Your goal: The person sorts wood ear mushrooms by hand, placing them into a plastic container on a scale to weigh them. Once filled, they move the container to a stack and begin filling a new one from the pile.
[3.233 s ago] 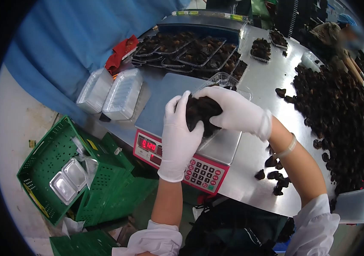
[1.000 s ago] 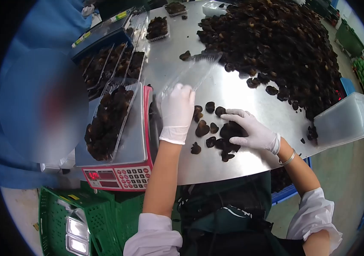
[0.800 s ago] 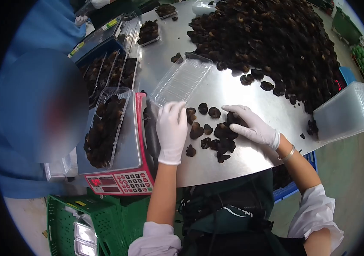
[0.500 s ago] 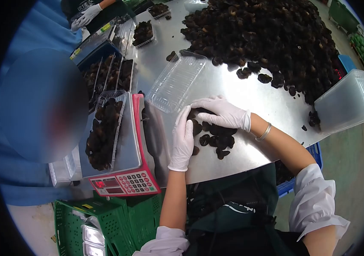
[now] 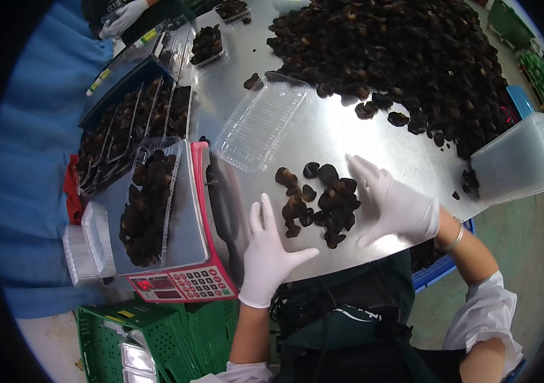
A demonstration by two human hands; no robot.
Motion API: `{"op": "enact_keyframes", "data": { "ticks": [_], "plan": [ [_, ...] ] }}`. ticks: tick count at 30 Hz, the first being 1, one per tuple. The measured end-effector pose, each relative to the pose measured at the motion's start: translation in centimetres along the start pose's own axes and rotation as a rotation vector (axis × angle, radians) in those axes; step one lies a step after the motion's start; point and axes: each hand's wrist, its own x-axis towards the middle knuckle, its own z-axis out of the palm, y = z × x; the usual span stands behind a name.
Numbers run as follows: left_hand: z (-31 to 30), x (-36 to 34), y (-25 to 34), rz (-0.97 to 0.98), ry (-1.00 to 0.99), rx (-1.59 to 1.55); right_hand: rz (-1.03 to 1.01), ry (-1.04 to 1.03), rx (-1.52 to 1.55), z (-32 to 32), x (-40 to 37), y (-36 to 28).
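A small group of dark brown, rounded pieces that look like wood ear mushrooms (image 5: 337, 203) lies on the metal table between my hands. My left hand (image 5: 267, 258), in a white glove, is open just left of the group, thumb spread toward it. On the other side, my gloved right hand (image 5: 394, 205) is also open, fingers apart, close to the pieces. Neither hand holds anything. An empty clear plastic tray (image 5: 260, 124) lies beyond my left hand. To the left, a filled clear tray (image 5: 151, 207) rests on a pink-edged digital scale (image 5: 196, 230).
A large heap of the dark pieces (image 5: 393, 57) covers the table's far side. Stacked clear trays (image 5: 521, 156) stand at the right edge. More filled trays (image 5: 135, 121) lie beyond the scale. Green crates (image 5: 157, 338) sit below. Another person's gloved hands (image 5: 124, 18) show at top left.
My hands have moved apart from the small group, uncovering it; the left came nearer to me and the right went rightward. The person at left has left the view.
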Motion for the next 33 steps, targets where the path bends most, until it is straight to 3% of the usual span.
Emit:
{"op": "enact_keyframes", "data": {
  "ticks": [2, 5, 12, 14, 16, 18, 23, 26, 29, 32, 33],
  "plan": [
    [0.5, 0.5, 1.1, 0.004, 0.003, 0.029, 0.030, 0.010, -0.278, 1.6, 0.2, -3.1],
    [1.0, 1.6, 1.9, 0.016, -0.012, 0.067, 0.049, 0.030, -0.351, 3.5, 1.5, -3.7],
    [2.0, 6.2, 0.3, 0.098, -0.037, -0.131, 0.186, 0.011, -0.196, 2.7, 6.0, -2.2],
    [2.2, 7.4, 1.1, 0.088, -0.037, -0.192, 0.024, 0.092, -0.046, 4.1, 7.4, -0.6],
    [2.7, 8.3, 1.1, 0.051, -0.093, -0.415, 0.051, 0.070, 0.059, 4.0, 8.2, -1.1],
    [2.7, 8.7, 1.0, 0.046, -0.015, -0.487, 0.099, 0.072, 0.303, 4.3, 9.4, -0.2],
    [0.8, 11.0, 0.2, 0.068, 0.110, -0.869, -0.028, 0.144, 0.288, 3.0, 13.3, -0.2],
    [-2.4, 13.5, 0.8, -0.006, 0.230, -0.846, -0.184, 0.168, 0.164, 1.2, 18.5, -0.5],
    [-2.4, 17.8, -2.5, 0.080, 0.456, -0.559, -0.247, 0.123, 0.135, 0.2, 22.9, 0.3],
    [-2.8, 18.4, -3.3, -0.008, 0.418, -0.379, -0.288, 0.094, -0.101, -0.7, 24.4, 0.2],
    [-3.2, 17.2, -1.9, -0.065, 0.396, -0.485, -0.239, 0.063, -0.125, -1.4, 23.4, -0.3]
  ]
}}
